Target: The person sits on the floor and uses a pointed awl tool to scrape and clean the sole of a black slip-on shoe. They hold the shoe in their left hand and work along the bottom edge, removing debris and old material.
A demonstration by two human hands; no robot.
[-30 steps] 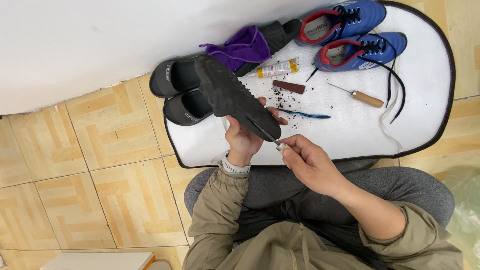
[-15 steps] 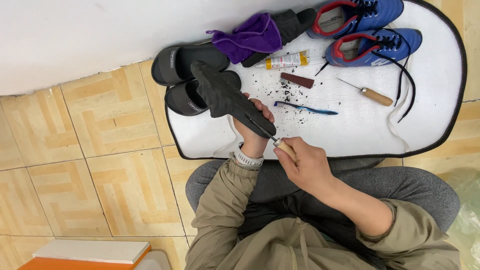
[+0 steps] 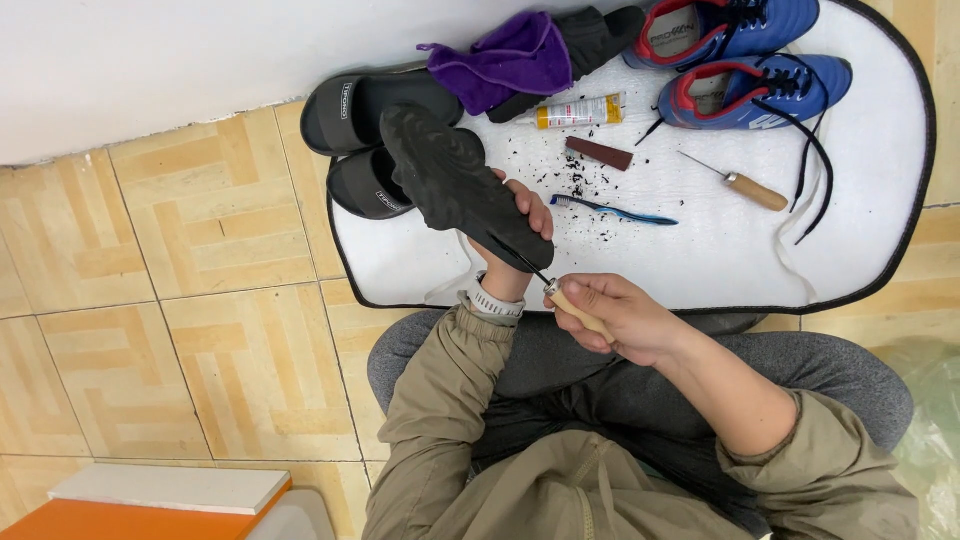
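floor, far left: tan patterned tiles (image 3: pixel 200 260), with a white board (image 3: pixel 170 487) and something orange (image 3: pixel 110 520) poking in at the bottom corner.

slides: two dark slip-on sandals (image 3: pixel 360 140) sit half on the tile, half on the white mat's (image 3: pixel 720 260) left end.

black shoe: the main thing here. The black shoe (image 3: pixel 455 180) is held up off the mat, sole facing the camera, long axis running from upper left (toe end, over the slides) down to lower right, where its near end meets the tool.

left hand: the left hand (image 3: pixel 520 225) is wrapped around the shoe from behind, fingers curled over its right edge, so it's clenched on the shoe. There's a watch on that wrist.

right hand: the right hand (image 3: pixel 620 315) is closed tight around the wooden handle of an awl (image 3: pixel 570 305). The thin metal shaft points up-left and touches the lower end of the sole.

the relation that matters: the shoe lies up and to the left of the awl grip, the shaft roughly lines up with the sole's long axis, and the right hand is the nearer one to the contact point.

mat, moving right: purple cloth (image 3: pixel 510 60), glue tube (image 3: pixel 580 110), small brown block (image 3: pixel 598 153), blue toothbrush (image 3: pixel 610 210) among dark crumbs, a second wooden-handled awl (image 3: pixel 745 185), then a pair of blue sneakers (image 3: pixel 740 60) with loose black laces.
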